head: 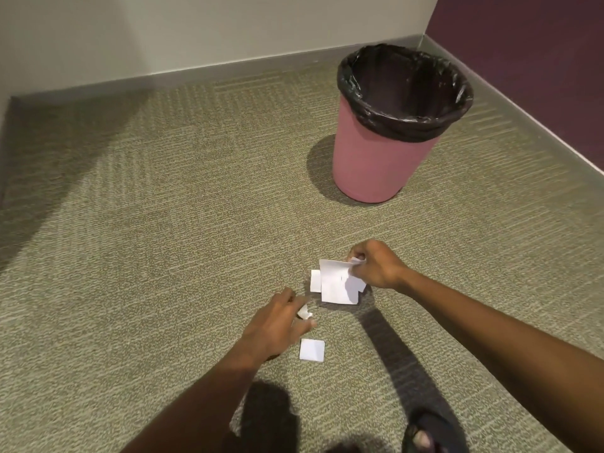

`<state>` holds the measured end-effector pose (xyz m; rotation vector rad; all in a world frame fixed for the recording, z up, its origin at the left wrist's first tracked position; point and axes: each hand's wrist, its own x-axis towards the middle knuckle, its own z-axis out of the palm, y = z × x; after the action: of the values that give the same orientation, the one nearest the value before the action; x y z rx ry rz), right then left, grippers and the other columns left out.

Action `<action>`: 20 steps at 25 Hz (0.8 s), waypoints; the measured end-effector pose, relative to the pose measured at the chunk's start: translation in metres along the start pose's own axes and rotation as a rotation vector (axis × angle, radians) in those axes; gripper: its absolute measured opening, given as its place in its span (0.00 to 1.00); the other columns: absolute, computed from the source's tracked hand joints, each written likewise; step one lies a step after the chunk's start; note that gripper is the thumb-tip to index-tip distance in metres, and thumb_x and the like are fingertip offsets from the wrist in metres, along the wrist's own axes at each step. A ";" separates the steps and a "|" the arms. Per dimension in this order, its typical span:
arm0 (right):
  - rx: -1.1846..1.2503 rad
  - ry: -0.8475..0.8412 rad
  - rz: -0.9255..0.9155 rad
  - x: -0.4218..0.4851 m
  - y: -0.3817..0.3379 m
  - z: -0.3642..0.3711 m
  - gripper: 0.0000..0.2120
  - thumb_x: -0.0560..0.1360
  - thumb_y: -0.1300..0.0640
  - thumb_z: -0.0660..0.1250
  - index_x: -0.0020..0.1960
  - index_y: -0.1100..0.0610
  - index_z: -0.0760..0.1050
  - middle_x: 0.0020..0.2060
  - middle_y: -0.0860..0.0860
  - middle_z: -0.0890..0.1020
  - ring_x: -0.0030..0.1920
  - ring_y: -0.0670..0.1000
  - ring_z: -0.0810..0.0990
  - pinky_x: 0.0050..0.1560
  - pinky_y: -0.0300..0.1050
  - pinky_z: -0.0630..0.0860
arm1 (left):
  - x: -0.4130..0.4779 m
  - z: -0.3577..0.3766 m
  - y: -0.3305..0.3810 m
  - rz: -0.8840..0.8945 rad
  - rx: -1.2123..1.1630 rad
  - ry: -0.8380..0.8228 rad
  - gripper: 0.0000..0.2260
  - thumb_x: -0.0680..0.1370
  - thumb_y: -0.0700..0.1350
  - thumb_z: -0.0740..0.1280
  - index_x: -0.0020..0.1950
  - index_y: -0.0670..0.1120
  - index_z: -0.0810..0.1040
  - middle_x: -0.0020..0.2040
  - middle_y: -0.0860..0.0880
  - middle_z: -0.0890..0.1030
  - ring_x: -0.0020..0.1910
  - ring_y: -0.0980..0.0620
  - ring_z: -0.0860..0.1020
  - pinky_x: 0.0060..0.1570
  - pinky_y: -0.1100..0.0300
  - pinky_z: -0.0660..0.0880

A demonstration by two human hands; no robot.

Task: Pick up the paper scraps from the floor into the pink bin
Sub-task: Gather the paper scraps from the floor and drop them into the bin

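I see the right hand (377, 266) with fingers clamped on a bunch of white paper scraps (338, 284) above the carpet (163, 207). Left hand (277, 322) fingers pinch 1 small scrap (304, 312). 1 square scrap (312, 350) lies just beside it. Pink bin (376, 158) stands well apart, near the corner.

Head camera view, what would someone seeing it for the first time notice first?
The pink bin with its black liner stands out near the far right corner of the carpet. Nearer, the right hand pinches a bunch of white paper scraps, while the left hand fingers a small scrap above a square scrap.
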<state>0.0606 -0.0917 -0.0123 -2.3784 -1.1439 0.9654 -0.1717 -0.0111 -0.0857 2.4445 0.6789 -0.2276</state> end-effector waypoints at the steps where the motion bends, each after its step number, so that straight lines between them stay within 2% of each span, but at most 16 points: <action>1: 0.037 0.020 0.008 -0.003 -0.001 -0.007 0.05 0.72 0.69 0.68 0.47 0.63 0.81 0.43 0.56 0.82 0.41 0.57 0.83 0.31 0.47 0.80 | -0.001 -0.001 0.004 0.015 0.036 -0.076 0.34 0.73 0.70 0.59 0.75 0.58 0.58 0.74 0.48 0.62 0.70 0.46 0.66 0.64 0.46 0.72; 3: 0.095 0.065 0.016 -0.008 -0.003 -0.021 0.05 0.73 0.69 0.68 0.47 0.64 0.80 0.43 0.57 0.83 0.41 0.57 0.84 0.33 0.52 0.82 | -0.003 0.002 0.011 0.065 0.195 -0.241 0.43 0.68 0.74 0.62 0.77 0.62 0.48 0.80 0.46 0.49 0.77 0.41 0.55 0.72 0.38 0.61; 5: 0.109 0.100 0.002 -0.013 -0.005 -0.033 0.04 0.73 0.68 0.68 0.47 0.64 0.80 0.43 0.58 0.83 0.42 0.56 0.83 0.37 0.54 0.82 | -0.007 0.011 0.018 0.120 0.382 -0.318 0.44 0.69 0.67 0.69 0.78 0.59 0.48 0.80 0.43 0.45 0.78 0.38 0.49 0.73 0.38 0.54; 6: 0.115 0.114 -0.002 -0.016 -0.004 -0.037 0.04 0.73 0.67 0.68 0.46 0.64 0.80 0.43 0.58 0.84 0.42 0.56 0.83 0.36 0.53 0.81 | -0.009 0.014 0.021 0.139 0.453 -0.310 0.42 0.72 0.60 0.71 0.78 0.57 0.50 0.80 0.42 0.46 0.78 0.37 0.50 0.73 0.39 0.56; 8: 0.138 0.137 -0.003 -0.023 -0.003 -0.043 0.03 0.73 0.67 0.68 0.46 0.65 0.80 0.43 0.58 0.84 0.43 0.57 0.83 0.37 0.54 0.81 | -0.012 0.017 0.024 0.195 0.495 -0.251 0.34 0.74 0.48 0.72 0.75 0.52 0.57 0.78 0.41 0.54 0.75 0.40 0.57 0.69 0.45 0.65; 11: 0.162 0.153 0.001 -0.032 0.002 -0.044 0.02 0.73 0.68 0.68 0.44 0.65 0.79 0.43 0.58 0.84 0.43 0.56 0.83 0.40 0.56 0.82 | -0.020 0.022 0.024 0.247 0.398 -0.215 0.20 0.77 0.41 0.67 0.67 0.48 0.67 0.72 0.45 0.63 0.68 0.45 0.66 0.58 0.49 0.72; 13: 0.174 0.165 0.012 -0.035 0.004 -0.044 0.03 0.73 0.68 0.68 0.43 0.63 0.79 0.42 0.56 0.83 0.43 0.55 0.83 0.38 0.54 0.81 | -0.023 0.026 0.025 0.242 0.332 -0.227 0.15 0.79 0.39 0.61 0.65 0.47 0.71 0.69 0.44 0.66 0.66 0.43 0.69 0.58 0.49 0.72; 15: 0.195 0.173 0.009 -0.035 0.004 -0.048 0.03 0.74 0.67 0.68 0.43 0.62 0.79 0.42 0.56 0.83 0.41 0.54 0.82 0.33 0.49 0.78 | -0.024 0.031 0.023 0.315 0.325 -0.207 0.11 0.79 0.40 0.60 0.60 0.46 0.75 0.63 0.44 0.70 0.62 0.43 0.73 0.55 0.51 0.71; 17: 0.206 0.194 -0.025 -0.033 0.000 -0.061 0.03 0.74 0.67 0.68 0.43 0.61 0.79 0.42 0.56 0.83 0.39 0.53 0.81 0.30 0.45 0.76 | -0.022 0.026 0.025 0.335 0.139 -0.163 0.08 0.79 0.46 0.62 0.54 0.47 0.79 0.55 0.47 0.74 0.55 0.47 0.76 0.52 0.52 0.73; 19: 0.243 0.266 -0.064 -0.028 -0.008 -0.083 0.03 0.74 0.65 0.69 0.43 0.59 0.80 0.42 0.55 0.84 0.39 0.53 0.82 0.31 0.47 0.78 | -0.007 0.006 0.038 0.227 -0.102 -0.090 0.08 0.78 0.49 0.65 0.52 0.49 0.82 0.51 0.49 0.78 0.50 0.51 0.78 0.51 0.52 0.75; 20: 0.288 0.319 -0.084 -0.025 -0.013 -0.097 0.03 0.74 0.64 0.69 0.43 0.57 0.79 0.41 0.54 0.84 0.38 0.53 0.82 0.30 0.46 0.78 | 0.007 -0.010 0.048 0.136 -0.209 -0.011 0.07 0.77 0.47 0.68 0.53 0.49 0.82 0.50 0.50 0.79 0.49 0.53 0.79 0.50 0.53 0.77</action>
<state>0.1104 -0.1036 0.0748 -2.1371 -0.9091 0.6428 -0.1408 -0.0364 -0.0561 2.2753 0.5021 -0.1103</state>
